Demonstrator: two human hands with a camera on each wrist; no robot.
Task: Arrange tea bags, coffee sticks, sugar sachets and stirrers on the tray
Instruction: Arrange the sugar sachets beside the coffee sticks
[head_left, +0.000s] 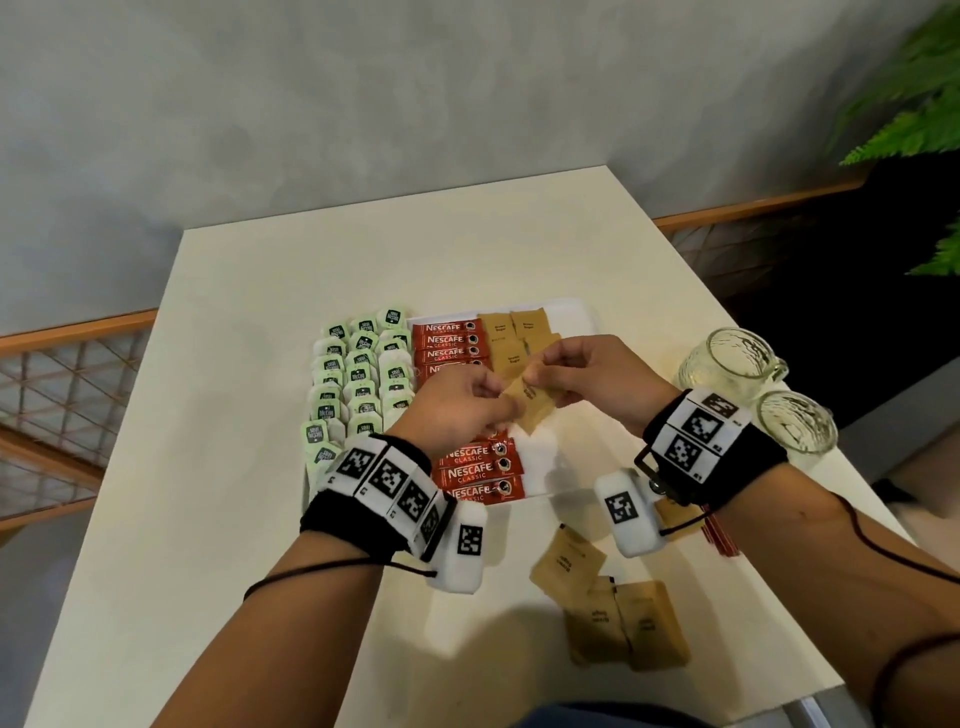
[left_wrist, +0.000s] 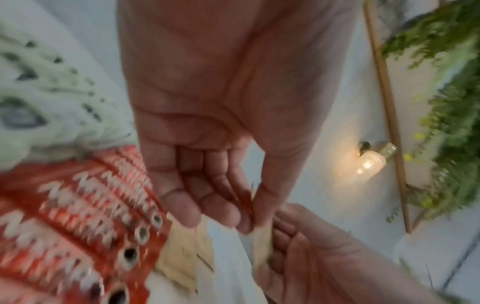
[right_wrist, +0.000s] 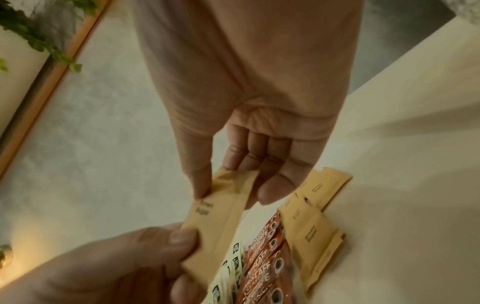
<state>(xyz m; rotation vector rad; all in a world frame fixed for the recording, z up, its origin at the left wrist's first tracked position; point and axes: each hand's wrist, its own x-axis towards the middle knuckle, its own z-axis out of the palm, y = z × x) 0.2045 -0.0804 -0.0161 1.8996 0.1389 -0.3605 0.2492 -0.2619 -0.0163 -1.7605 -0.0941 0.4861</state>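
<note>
Both hands hold one brown sugar sachet (head_left: 527, 405) above the white tray (head_left: 571, 314). My left hand (head_left: 470, 405) pinches its near end between thumb and fingers, and my right hand (head_left: 576, 376) pinches its far end. The right wrist view shows the sachet (right_wrist: 221, 214) stretched between the two hands. On the tray lie rows of green tea bags (head_left: 358, 374), red coffee sticks (head_left: 449, 340) and several brown sugar sachets (head_left: 511, 338). More coffee sticks (head_left: 480, 470) lie at the tray's near side. No stirrers are in view.
Several loose brown sachets (head_left: 613, 608) lie on the cream table (head_left: 208, 519) near its front edge. Two glass mugs (head_left: 763, 389) stand at the table's right edge. A thin red item (head_left: 719, 538) shows under my right wrist. A fern (head_left: 914, 104) hangs at the upper right.
</note>
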